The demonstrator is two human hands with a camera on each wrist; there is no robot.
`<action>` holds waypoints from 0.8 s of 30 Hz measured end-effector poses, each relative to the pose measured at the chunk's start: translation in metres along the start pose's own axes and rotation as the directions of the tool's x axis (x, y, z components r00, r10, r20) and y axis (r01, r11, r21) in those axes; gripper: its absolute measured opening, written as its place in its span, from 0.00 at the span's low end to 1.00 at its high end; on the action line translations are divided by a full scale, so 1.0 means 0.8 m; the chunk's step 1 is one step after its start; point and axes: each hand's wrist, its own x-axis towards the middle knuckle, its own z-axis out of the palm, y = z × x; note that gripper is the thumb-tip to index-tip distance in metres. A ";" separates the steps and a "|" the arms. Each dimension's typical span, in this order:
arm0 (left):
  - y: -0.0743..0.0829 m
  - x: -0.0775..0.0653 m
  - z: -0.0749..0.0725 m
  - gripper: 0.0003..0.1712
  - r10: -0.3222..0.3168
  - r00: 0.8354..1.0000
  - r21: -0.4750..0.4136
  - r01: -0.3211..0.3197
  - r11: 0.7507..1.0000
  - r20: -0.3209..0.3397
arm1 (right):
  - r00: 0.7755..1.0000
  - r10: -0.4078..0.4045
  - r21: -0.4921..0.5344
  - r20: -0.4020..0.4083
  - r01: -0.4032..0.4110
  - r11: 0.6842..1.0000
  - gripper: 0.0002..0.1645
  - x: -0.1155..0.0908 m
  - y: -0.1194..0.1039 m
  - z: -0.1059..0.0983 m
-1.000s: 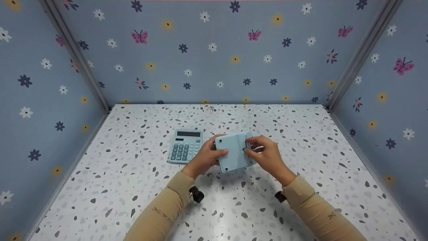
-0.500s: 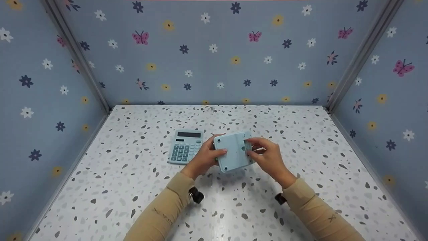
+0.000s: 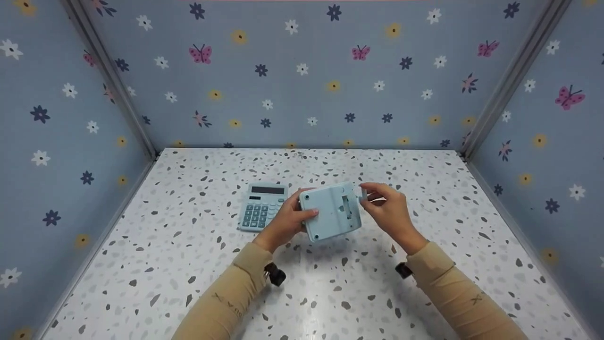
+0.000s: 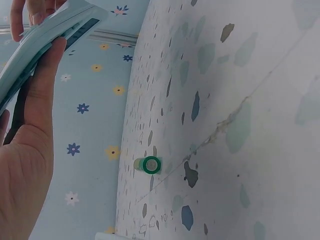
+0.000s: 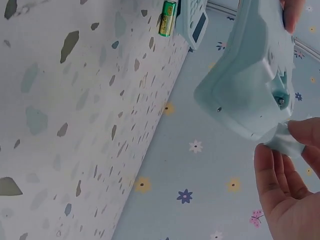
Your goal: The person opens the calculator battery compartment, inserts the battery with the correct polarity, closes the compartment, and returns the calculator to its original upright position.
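Note:
My left hand (image 3: 284, 221) grips a light blue calculator (image 3: 325, 224) with its back turned up, the thumb lying across the back. An uncovered battery slot (image 3: 349, 215) shows near the calculator's right edge. Just off that edge, my right hand (image 3: 392, 215) pinches a small light blue battery cover (image 5: 286, 141) between thumb and fingers. In the right wrist view, a metal contact is visible inside the slot. A second calculator (image 3: 255, 215) lies face up on the table, left of the held one and partly covered by my left hand.
A green battery (image 5: 168, 20) lies on the speckled table (image 3: 198, 283) near the second calculator; the head view hides it. Blue flowered panels (image 3: 302, 71) enclose the table at the back and both sides.
The battery cover has come off the calculator's back, exposing the slot. My right hand has moved right and slightly up with it, while my left hand keeps the calculator nearly in place.

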 end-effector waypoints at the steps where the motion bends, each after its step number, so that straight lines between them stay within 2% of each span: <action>1: 0.000 0.000 -0.001 0.35 0.001 1.000 0.000 -0.001 1.000 0.003 | 1.000 0.007 -0.003 0.000 -0.007 1.000 0.21 0.002 0.001 -0.002; 11: 0.001 -0.002 -0.010 0.37 -0.006 1.000 -0.002 0.006 1.000 -0.018 | 0.996 0.090 -0.033 0.000 -0.090 0.995 0.22 0.017 0.028 -0.024; 24: 0.007 -0.007 -0.016 0.37 0.000 1.000 0.002 0.000 1.000 -0.030 | 0.983 0.180 -0.081 0.042 -0.176 0.981 0.23 0.027 0.069 -0.046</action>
